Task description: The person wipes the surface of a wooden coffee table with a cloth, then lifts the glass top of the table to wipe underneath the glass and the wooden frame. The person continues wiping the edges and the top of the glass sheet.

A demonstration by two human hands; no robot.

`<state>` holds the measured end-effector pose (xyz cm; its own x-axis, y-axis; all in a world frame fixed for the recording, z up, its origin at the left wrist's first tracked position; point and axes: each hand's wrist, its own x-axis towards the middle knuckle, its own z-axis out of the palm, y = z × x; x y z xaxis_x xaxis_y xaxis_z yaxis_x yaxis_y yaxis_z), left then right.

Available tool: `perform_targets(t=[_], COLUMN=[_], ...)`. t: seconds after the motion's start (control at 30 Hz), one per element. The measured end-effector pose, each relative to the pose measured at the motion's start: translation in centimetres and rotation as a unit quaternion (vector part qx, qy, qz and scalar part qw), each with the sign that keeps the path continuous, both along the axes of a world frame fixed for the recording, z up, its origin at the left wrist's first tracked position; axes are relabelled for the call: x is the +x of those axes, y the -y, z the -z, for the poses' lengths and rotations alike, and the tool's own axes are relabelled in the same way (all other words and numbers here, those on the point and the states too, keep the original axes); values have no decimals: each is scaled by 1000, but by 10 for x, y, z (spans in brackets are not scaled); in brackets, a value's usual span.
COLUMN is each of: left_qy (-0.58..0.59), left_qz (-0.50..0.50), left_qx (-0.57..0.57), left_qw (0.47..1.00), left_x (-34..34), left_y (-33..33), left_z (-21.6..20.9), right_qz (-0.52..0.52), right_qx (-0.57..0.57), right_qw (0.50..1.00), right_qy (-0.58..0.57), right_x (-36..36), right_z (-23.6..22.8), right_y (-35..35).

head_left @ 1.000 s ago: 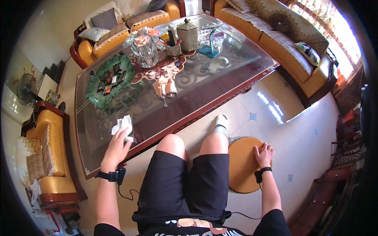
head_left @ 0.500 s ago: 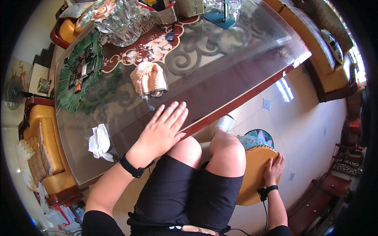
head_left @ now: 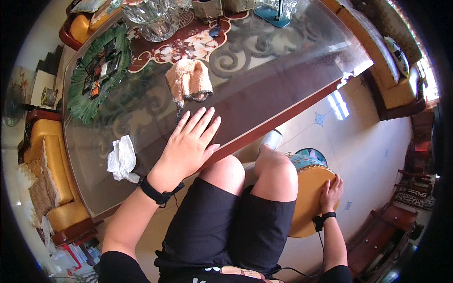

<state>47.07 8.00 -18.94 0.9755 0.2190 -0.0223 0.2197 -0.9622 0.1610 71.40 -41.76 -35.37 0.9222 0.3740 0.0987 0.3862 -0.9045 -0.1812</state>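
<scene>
"What is the left hand (head_left: 191, 139) doing?"
"It is stretching flat over the table (head_left: 283, 92), holding nothing; the peach cloth (head_left: 189, 80) is lying just beyond it, the white tissue (head_left: 122, 158) leftward."
"And the right hand (head_left: 331, 192)?"
"Extended, it is touching the round stool (head_left: 311, 198), gripping nothing."

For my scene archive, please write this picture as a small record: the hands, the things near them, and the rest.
Left hand: open, palm down, holding nothing, over the near edge of the table; contact unclear
Right hand: on the edge of the round orange-topped stool; grip unclear
Nearest thing: peach cloth, bunched, just beyond the left hand
Also on table: white tissue; green leaf-shaped tray holding small items; glass vase
Rest: yellow upholstered seat at left; pale tiled floor
</scene>
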Motion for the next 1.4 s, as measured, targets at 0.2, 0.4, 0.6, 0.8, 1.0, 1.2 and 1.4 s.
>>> perform_targets(t=[0.2,0.4,0.6,0.8,1.0,1.2,1.4], left_qy=[106,127,122,106,76,96,49], left_qz=[-99,-89,-40,182,25,-118,10], left_qx=[84,2,-44,-83,-44,-49,-97], left_qw=[986,988,991,974,996,987,994], left_x=[2,46,39,49,50,-17,-31], left_y=[-38,-80,-52,41,-4,-53,8], left_z=[-5,25,27,26,24,20,-1], right_qz=[12,14,27,24,31,24,28], right_qx=[18,7,32,27,29,27,22], right_qw=[1000,1000,999,999,999,999,999], right_qy=[-14,9,-21,-6,-16,-4,-16], right_x=[-4,-2,-4,-5,-4,-6,-3], right_z=[-7,2,-10,-2,-6,-9,-3], right_y=[-9,0,-6,-2,-4,-8,1])
